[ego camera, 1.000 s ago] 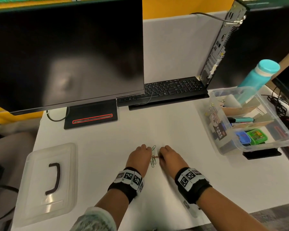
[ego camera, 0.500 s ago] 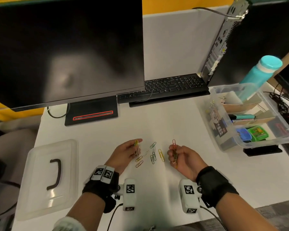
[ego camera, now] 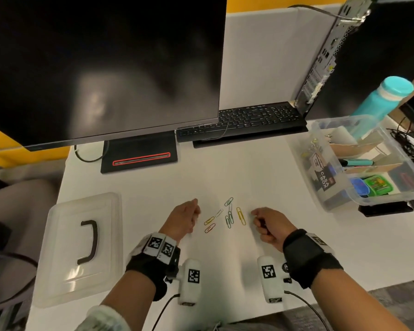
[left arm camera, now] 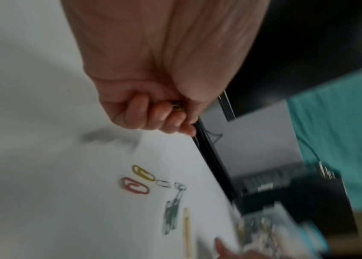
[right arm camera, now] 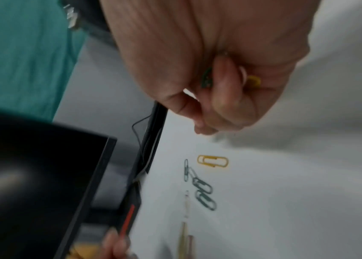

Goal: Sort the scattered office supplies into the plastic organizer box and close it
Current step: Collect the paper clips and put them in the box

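Note:
Several coloured paper clips point(ego camera: 229, 215) lie scattered on the white desk point(ego camera: 225, 177) between my hands. My left hand point(ego camera: 185, 217) is curled into a fist beside them, and a yellow clip point(left arm camera: 177, 106) shows inside its fingers point(left arm camera: 153, 117) in the left wrist view. My right hand point(ego camera: 268, 224) is also curled, holding a green clip point(right arm camera: 206, 77) and a yellow clip point(right arm camera: 253, 81). The clear plastic organizer box point(ego camera: 344, 199) stands open at the right with cardboard dividers and supplies inside. Its clear lid point(ego camera: 58, 278) with a black handle lies at the left.
A large black monitor point(ego camera: 101, 68) on its base point(ego camera: 139, 156) and a black keyboard point(ego camera: 242, 120) stand at the back. A computer tower point(ego camera: 330, 48) and a teal bottle point(ego camera: 380, 101) are at the back right. A black object point(ego camera: 385, 209) sits under the box's front edge.
My hands have drawn apart from the middle, each closing round picked-up clips, and several clips are left lying between them. Since half a second ago both fists have turned knuckles up.

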`<action>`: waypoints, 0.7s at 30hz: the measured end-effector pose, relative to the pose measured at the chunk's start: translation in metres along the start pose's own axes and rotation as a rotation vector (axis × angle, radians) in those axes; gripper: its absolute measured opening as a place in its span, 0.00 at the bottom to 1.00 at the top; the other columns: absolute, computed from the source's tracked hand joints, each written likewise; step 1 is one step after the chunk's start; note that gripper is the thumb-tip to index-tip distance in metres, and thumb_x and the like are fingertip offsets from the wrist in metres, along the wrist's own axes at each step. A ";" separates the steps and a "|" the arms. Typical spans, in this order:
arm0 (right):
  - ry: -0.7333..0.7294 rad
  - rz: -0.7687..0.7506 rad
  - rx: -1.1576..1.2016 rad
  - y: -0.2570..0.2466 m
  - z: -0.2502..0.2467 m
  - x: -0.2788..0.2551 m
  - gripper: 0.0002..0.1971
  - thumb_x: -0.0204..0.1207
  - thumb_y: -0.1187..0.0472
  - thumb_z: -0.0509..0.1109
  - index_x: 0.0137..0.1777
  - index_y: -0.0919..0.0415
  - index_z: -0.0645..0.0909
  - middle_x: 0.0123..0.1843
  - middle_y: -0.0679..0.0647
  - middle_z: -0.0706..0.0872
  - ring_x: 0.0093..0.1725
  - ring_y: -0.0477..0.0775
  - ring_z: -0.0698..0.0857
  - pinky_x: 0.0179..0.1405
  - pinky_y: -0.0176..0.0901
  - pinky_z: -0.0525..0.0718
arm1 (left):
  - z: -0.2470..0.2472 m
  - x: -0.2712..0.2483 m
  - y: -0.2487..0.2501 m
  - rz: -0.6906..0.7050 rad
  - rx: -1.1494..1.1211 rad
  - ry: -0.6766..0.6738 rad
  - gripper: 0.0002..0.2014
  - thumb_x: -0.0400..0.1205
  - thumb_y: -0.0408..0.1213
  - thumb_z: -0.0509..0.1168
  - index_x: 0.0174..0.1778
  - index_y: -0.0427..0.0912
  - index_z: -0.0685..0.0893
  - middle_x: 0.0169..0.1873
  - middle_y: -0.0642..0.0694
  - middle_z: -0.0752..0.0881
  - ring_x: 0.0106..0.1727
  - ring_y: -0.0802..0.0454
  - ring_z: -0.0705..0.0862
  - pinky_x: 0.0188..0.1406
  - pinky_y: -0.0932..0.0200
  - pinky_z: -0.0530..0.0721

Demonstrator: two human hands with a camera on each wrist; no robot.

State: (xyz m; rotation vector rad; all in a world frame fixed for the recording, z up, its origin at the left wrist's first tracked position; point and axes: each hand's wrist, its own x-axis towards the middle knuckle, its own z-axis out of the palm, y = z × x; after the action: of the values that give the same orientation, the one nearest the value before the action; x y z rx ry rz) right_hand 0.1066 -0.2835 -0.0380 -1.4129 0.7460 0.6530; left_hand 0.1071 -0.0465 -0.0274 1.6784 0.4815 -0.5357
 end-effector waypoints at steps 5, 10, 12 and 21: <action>0.225 -0.259 -0.785 0.004 0.024 0.002 0.22 0.79 0.43 0.63 0.59 0.62 0.69 0.49 0.57 0.81 0.48 0.59 0.82 0.47 0.47 0.77 | 0.010 -0.002 -0.014 0.279 0.736 0.071 0.12 0.84 0.49 0.59 0.53 0.45 0.80 0.49 0.56 0.82 0.49 0.56 0.79 0.46 0.62 0.70; 0.250 -0.326 -1.160 0.016 0.061 -0.001 0.28 0.83 0.44 0.54 0.74 0.63 0.58 0.55 0.58 0.85 0.51 0.61 0.86 0.42 0.46 0.76 | 0.018 0.000 -0.021 0.361 0.905 0.018 0.19 0.77 0.48 0.69 0.61 0.48 0.76 0.57 0.52 0.82 0.57 0.52 0.81 0.55 0.58 0.78; 0.255 -0.340 -1.239 0.017 0.065 -0.002 0.22 0.85 0.54 0.50 0.75 0.64 0.57 0.54 0.58 0.86 0.50 0.61 0.85 0.42 0.45 0.73 | 0.019 0.001 -0.021 0.422 0.904 0.040 0.13 0.79 0.46 0.67 0.58 0.48 0.79 0.54 0.52 0.83 0.55 0.52 0.82 0.52 0.60 0.77; 0.190 -0.290 -1.287 0.011 0.066 -0.003 0.15 0.78 0.63 0.53 0.65 0.62 0.64 0.48 0.59 0.86 0.36 0.59 0.77 0.38 0.45 0.73 | 0.022 0.006 -0.010 0.462 1.142 0.044 0.11 0.84 0.40 0.58 0.56 0.42 0.81 0.54 0.47 0.85 0.54 0.48 0.83 0.49 0.57 0.77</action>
State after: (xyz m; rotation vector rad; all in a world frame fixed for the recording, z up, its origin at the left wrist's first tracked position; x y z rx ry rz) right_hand 0.1010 -0.2165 -0.0419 -2.7198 0.1727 0.8041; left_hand 0.1042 -0.0668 -0.0423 2.7816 -0.2837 -0.4403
